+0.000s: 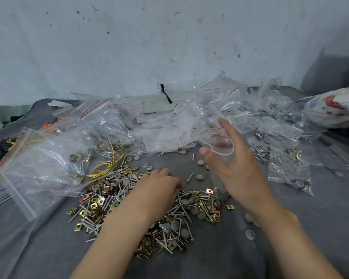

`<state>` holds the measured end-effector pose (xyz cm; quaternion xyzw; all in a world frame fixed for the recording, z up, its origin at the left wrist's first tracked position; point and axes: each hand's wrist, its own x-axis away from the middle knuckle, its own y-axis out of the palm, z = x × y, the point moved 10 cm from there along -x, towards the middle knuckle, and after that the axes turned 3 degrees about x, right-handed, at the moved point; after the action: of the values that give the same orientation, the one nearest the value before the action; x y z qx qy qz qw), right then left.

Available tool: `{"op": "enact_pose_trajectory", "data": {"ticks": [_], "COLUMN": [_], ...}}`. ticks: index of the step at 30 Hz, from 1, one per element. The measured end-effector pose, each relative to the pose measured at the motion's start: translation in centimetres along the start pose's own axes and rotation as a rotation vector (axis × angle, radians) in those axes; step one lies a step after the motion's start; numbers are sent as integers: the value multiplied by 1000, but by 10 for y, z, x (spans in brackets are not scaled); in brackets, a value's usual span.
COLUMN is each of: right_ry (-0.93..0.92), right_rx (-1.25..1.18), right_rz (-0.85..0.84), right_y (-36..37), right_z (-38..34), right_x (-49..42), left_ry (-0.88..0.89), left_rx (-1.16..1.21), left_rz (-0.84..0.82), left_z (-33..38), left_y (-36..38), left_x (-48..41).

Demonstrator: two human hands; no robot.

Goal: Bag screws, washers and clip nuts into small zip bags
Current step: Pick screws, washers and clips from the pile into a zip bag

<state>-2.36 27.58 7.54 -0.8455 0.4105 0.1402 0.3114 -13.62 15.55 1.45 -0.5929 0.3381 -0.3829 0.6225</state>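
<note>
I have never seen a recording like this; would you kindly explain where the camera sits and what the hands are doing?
There is no machine: these are a person's two bare hands, filmed by one wide-angle camera worn on the head, looking forward and down. On the grey cloth lies a loose pile of screws, clip nuts and grey washers, with a heap of clear zip bags behind. The right hand holds a small zip bag with its mouth open. The left hand rests on the pile, fingers curled down; whether its grip has anything is hidden.
</note>
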Motion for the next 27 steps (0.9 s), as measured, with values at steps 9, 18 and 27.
{"op": "enact_pose_trajectory", "data": {"ticks": [9, 18, 27], "right_ry": [4, 12, 11], "right_rx": [-119, -134, -111], "right_rz": [27, 29, 23], "right_y": [-8, -11, -9], "right_z": [2, 2, 2], "right_x": [0, 0, 0], "left_ry": [-53, -71, -59], "left_rx": [-8, -56, 382], "left_rz": [-2, 36, 163], "left_z": [-3, 1, -24], "left_y": [-3, -3, -30], "left_x": [-3, -3, 2]}}
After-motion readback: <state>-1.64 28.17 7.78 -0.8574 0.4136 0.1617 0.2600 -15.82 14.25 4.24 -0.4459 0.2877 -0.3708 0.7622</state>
